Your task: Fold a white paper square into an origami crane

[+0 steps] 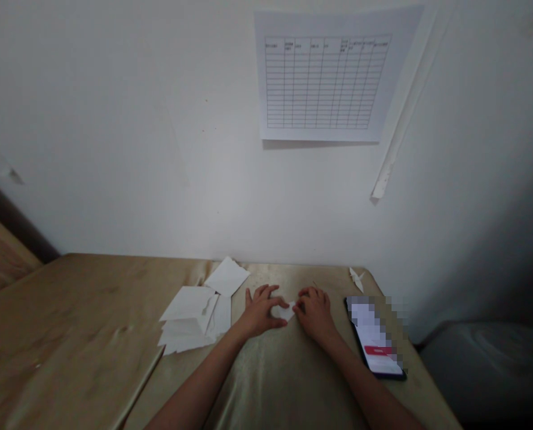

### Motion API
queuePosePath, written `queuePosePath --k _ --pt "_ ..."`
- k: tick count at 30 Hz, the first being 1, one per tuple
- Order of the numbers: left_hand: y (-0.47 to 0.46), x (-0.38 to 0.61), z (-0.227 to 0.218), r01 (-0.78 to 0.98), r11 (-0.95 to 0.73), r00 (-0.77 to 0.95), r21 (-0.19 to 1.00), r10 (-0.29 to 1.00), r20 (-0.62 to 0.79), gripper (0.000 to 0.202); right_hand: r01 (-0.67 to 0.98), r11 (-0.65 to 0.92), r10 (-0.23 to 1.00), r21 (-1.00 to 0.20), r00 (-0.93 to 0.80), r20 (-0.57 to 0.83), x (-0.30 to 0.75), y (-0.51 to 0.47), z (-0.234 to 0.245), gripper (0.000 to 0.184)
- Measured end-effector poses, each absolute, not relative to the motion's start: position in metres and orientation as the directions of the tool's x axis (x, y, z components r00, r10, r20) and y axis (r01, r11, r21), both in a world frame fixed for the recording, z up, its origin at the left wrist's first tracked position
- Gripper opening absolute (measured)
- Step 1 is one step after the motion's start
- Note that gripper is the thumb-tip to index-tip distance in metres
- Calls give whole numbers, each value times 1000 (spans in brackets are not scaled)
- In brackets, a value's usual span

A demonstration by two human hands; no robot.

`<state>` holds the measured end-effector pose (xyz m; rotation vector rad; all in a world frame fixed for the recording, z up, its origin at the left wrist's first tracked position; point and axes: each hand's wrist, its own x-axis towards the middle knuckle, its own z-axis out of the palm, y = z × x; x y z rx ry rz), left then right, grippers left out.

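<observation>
A small piece of white paper (284,312), seemingly folded, lies between my two hands just above or on the gold-brown cloth. My left hand (262,312) holds its left side, the thumb and index finger curved around it and the other fingers raised. At the paper's right corner, my right hand (315,312) pinches with thumb and index finger, its remaining fingers curled. The folds are too small to make out. Left of my hands sits a loose pile of white paper sheets (188,304), some with torn edges, with a square sheet (227,276) behind it.
A smartphone (376,340) with a lit screen lies right of my right arm. Behind it rests a small folded paper bird shape (357,279). The cloth-covered surface (91,322) meets a white wall bearing a printed table sheet (324,83). A dark rounded object (486,364) stands at right.
</observation>
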<state>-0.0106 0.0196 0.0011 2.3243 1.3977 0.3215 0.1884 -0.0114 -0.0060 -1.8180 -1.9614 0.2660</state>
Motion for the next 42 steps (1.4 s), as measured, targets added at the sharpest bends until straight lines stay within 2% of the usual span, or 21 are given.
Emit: queuePosePath --k 18,42 --pt "14 -8 3 800 -425 464 424 886 12 44 880 116 977 -460 -17 214 189 -11 -7 11" --pt "13 -9 -1 768 -457 494 449 868 39 35 883 94 979 -459 3 206 187 -9 -7 13"
